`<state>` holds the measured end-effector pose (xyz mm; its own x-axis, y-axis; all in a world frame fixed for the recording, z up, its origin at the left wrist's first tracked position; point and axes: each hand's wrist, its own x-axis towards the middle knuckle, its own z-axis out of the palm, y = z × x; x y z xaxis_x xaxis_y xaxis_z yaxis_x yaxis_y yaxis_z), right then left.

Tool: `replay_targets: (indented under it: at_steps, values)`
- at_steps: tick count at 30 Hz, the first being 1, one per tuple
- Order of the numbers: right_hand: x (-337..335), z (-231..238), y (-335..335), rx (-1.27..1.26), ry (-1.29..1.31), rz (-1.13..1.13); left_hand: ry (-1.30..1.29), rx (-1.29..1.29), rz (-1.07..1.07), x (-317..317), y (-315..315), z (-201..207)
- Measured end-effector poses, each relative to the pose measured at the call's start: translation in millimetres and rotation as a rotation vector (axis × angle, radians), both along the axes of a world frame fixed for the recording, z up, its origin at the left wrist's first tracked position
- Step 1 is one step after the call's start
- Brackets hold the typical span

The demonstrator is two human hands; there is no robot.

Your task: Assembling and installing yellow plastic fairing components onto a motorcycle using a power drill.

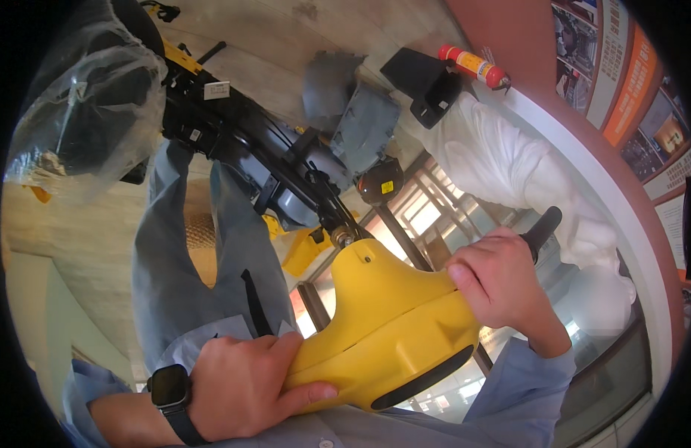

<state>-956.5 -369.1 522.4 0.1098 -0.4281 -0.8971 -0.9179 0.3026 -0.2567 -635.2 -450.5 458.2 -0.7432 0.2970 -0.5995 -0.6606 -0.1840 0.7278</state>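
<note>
A yellow plastic handlebar cover (394,313) with a long black strip along its near side lies across my lap area, tilted up to the right. My left hand (248,384), with a dark watch on its wrist, grips the cover's left end, thumb lying on the yellow shell. A black lever (256,302) sticks up beside that hand's knuckles. At the right end my right hand (498,284) is closed round the cover beside a black handle grip (543,228). Beyond the cover, its neck meets the steering stem (338,231) of a black scooter frame (241,138).
Clear plastic film (84,112) wraps a dark part at the left. Grey panels (368,123), a black boxy part (424,82) and a red fire extinguisher (476,67) are at the far side. What looks like a person in white (502,149) is at the right, by a curved wall.
</note>
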Motion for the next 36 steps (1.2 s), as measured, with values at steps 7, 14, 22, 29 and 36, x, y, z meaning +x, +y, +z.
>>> replay_targets:
  at_steps: [7,14,22,29,36]
  values:
    - [-2,3,3,-0.059,0.072,-0.004,0.076,0.014,0.084,-6,-2,-3]
    - [1,0,3,-0.067,0.093,-0.040,0.048,-0.107,0.080,-1,8,13]
    - [16,10,-4,-0.085,0.026,-0.043,0.056,-0.121,0.095,3,12,7]
    - [107,9,-9,-0.304,-0.151,0.027,0.097,-0.285,0.133,8,18,10]
    - [111,6,-9,-0.250,0.064,0.039,0.153,-0.348,0.157,6,25,1]
